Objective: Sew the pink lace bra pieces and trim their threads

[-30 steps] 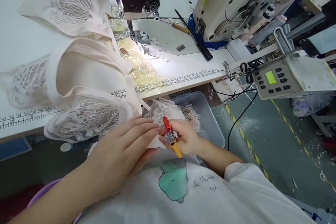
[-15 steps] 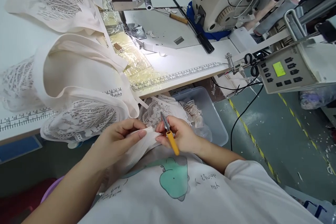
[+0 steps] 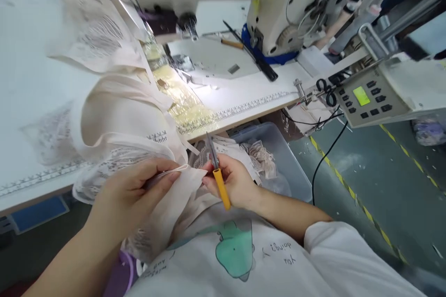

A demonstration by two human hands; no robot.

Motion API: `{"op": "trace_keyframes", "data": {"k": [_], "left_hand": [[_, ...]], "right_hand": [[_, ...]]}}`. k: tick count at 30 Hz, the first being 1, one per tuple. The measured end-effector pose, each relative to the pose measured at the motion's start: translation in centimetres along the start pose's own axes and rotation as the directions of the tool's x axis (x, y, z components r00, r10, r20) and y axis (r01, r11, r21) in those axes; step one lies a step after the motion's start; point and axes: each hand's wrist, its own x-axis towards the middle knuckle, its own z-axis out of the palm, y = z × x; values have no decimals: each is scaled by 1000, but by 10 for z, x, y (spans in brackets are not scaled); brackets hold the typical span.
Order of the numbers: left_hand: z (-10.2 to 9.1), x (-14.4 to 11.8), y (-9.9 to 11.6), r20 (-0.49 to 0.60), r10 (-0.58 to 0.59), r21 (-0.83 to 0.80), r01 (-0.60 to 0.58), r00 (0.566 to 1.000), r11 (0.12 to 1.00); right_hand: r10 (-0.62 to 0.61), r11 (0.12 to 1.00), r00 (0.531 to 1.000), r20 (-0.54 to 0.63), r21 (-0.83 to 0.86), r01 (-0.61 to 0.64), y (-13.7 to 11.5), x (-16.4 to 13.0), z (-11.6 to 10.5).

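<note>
My left hand point(image 3: 139, 190) pinches the folded edge of a pale cream fabric piece point(image 3: 176, 199) between thumb and fingers. The cloth hangs down over my lap, with some lace at its lower part. In my right hand point(image 3: 235, 181) are small orange-handled scissors point(image 3: 221, 188), their grey blades pointing up and away from me. The right thumb and fingertips also meet at the fabric's corner; whether they grip it I cannot tell. Left of and beyond my hands, more cream lace garments point(image 3: 114, 106) lie heaped on the table.
A sewing machine point(image 3: 278, 23) stands behind the table's ruler-marked edge point(image 3: 240, 111). A black screwdriver point(image 3: 265, 67) and a wooden-handled tool point(image 3: 232, 44) lie by it. Below the edge sits a clear plastic bin point(image 3: 296, 171) with fabric pieces. A control box point(image 3: 376, 95) is at right.
My left hand has moved left and slightly down, drawing the fabric out wider between the hands. The scissors stay in my right hand, their blades tilted a little more upright. The camera view has shifted.
</note>
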Motion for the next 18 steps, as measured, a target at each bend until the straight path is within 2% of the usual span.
{"op": "trace_keyframes", "data": {"k": [3,5,7,9,12,15,18], "left_hand": [[-20,2,18,-61,69,78,-65,996,995],[-26,2,28,-144,34,69,-25,989,997],[-26,1,34,-228,-30,28,38,973,999],[-21,0,39,-299,-96,-43,87,949,995],[-16,-3,43,-367,-189,-183,128,911,975],[-19,-4,45,-347,-252,-387,107,904,916],[-26,-1,43,-270,-302,-616,77,914,784]], "right_hand": [[-177,984,984,-23,12,177,-27,5,5],[-312,950,949,-42,-17,312,-42,6,8],[-390,921,920,-46,-17,389,-52,6,13],[-386,922,921,-63,-2,386,-58,7,18],[-315,948,939,-136,13,319,-63,14,27],[-344,933,922,-176,49,357,-69,21,32],[-419,903,894,-157,26,428,-74,25,35]]}}
